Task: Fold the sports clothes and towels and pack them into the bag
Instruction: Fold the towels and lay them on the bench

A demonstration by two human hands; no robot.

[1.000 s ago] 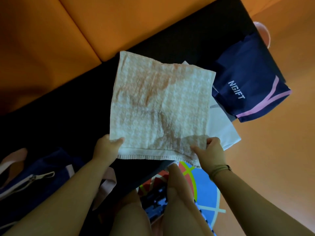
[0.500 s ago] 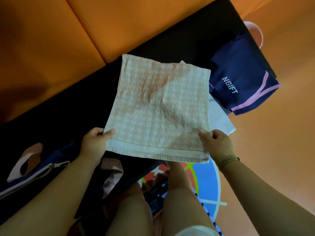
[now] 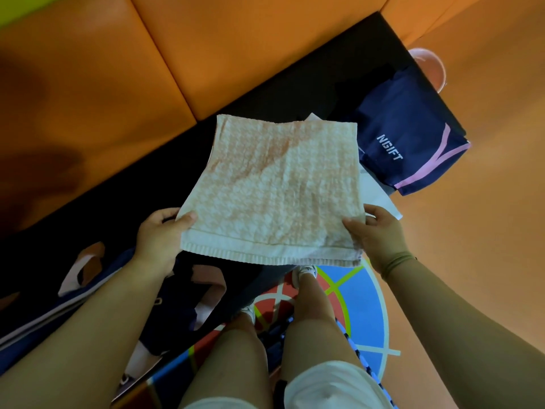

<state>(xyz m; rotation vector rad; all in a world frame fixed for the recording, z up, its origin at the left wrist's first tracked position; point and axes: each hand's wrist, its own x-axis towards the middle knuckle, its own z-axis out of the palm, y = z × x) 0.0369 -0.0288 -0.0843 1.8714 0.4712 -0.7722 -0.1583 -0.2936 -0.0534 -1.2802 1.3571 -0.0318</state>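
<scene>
Pinching the towel (image 3: 277,190) by its two near corners, both hands hold it spread in the air above the black bench (image 3: 280,93). The left hand (image 3: 159,234) grips the corner at 8 o'clock, thumb on top and fingers curled underneath. The right hand (image 3: 376,234) grips the side edge at 4 o'clock the same way, thumb lying on the cloth and fingers below it.

From the grip the towel reaches away toward 12 o'clock, so nearly all of it lies beyond the hands. Its ribbed hem is the nearest edge, running from 9 to 3 o'clock and dipping a little at the right. The cloth looks close to square, so no long axis stands out. It tilts with the far edge lower and narrows slightly toward 12 o'clock.

At 2 o'clock the far right corner overlaps a white garment (image 3: 379,196), and navy shorts (image 3: 410,143) with pink trim lie just beyond that, at the bench's end. The navy bag (image 3: 174,332) with pink handles sits at 7 o'clock, under the left forearm. Bare black bench shows at 10 o'clock, between the towel's left edge and the orange cushions (image 3: 124,84). A coloured floor mat (image 3: 362,305) lies below the hem by the person's legs.
</scene>
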